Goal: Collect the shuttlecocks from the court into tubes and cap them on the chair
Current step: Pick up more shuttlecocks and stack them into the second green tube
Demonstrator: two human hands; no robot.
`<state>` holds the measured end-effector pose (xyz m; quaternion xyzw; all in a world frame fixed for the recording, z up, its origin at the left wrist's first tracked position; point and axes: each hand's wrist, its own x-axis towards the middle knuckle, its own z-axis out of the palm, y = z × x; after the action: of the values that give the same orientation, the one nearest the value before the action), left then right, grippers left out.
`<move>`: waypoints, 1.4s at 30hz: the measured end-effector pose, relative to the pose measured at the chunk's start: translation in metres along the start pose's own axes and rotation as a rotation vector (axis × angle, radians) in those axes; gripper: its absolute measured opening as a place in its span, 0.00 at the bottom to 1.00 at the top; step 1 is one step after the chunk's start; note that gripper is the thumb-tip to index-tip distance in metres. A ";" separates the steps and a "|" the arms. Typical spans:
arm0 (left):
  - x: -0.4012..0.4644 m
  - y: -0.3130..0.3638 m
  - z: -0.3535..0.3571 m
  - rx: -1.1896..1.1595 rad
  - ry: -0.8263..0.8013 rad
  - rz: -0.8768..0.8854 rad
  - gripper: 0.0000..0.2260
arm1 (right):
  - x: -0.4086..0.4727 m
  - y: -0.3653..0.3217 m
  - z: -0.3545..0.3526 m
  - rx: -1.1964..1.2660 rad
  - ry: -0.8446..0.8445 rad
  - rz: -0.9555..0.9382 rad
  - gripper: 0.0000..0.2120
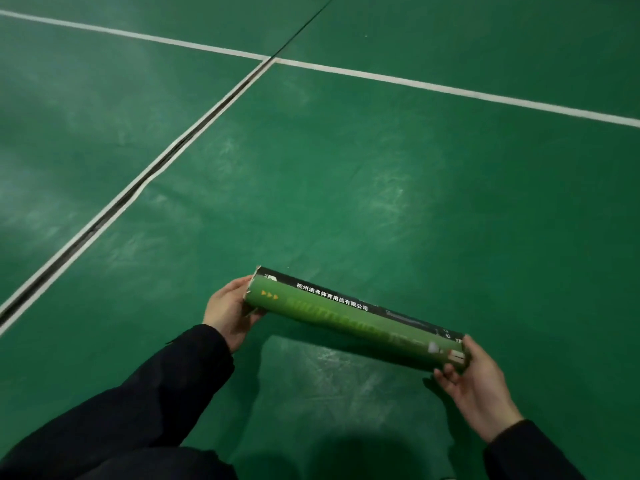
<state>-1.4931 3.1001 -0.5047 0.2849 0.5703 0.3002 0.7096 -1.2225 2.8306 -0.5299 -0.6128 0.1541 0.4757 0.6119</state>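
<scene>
Above the green court floor [346, 150], both hands' fingers [446, 374] curled round the tube [346, 320] ends

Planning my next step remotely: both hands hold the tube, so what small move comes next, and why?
Probably look around for shuttlecocks: the tube is held level between left hand and right hand over the court floor, and no shuttlecock or chair is in view.

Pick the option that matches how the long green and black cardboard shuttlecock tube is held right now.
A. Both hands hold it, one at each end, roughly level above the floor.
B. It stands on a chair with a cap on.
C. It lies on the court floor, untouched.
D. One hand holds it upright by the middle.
A: the long green and black cardboard shuttlecock tube spans between the left hand at one end and the right hand at the other, above the green court floor.
</scene>
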 end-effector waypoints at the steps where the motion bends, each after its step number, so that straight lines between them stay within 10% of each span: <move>1: -0.002 -0.005 0.000 0.086 0.038 0.027 0.05 | 0.000 0.002 0.000 -0.001 0.026 -0.026 0.13; 6: -0.003 -0.006 -0.015 0.310 0.105 -0.035 0.22 | -0.008 0.010 0.017 -0.094 0.021 -0.102 0.05; 13: -0.009 0.011 -0.039 0.540 0.006 -0.074 0.12 | -0.025 0.015 0.034 -0.108 0.005 -0.002 0.09; 24: -0.206 0.203 0.018 0.497 -0.096 -0.380 0.22 | -0.298 -0.108 0.026 0.075 0.152 0.174 0.06; 34: -0.418 0.323 0.229 0.875 -0.328 -0.264 0.11 | -0.605 -0.224 -0.033 0.642 0.623 0.051 0.11; 42: -0.632 0.277 0.426 1.172 -0.757 -0.156 0.14 | -0.787 -0.226 -0.142 1.065 0.858 -0.150 0.09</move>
<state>-1.2103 2.7813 0.1851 0.6637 0.3705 -0.2281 0.6084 -1.3853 2.4398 0.1847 -0.3719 0.5529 0.0068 0.7456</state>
